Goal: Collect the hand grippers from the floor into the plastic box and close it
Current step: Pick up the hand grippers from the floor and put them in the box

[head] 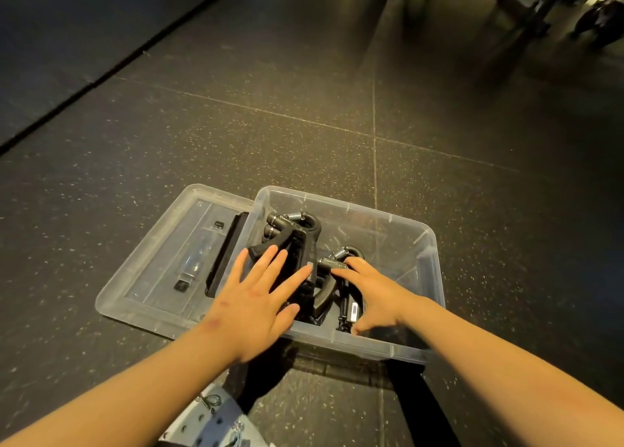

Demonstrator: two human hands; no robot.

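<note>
Left hand: pressing flat, fingers straight, on hand grippers.
Right hand: reaching into plastic box, covering second hand gripper; grip impossible to tell.
Lid: lying lower left.

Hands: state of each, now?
Left hand: open, flat fingers on the hand grippers in the plastic box.
Right hand: on the rightmost gripper; grip cannot be told.

A dark mat lies far left; dark equipment legs stand far right; a grey perforated metal piece with a clip sits nearest.
</note>
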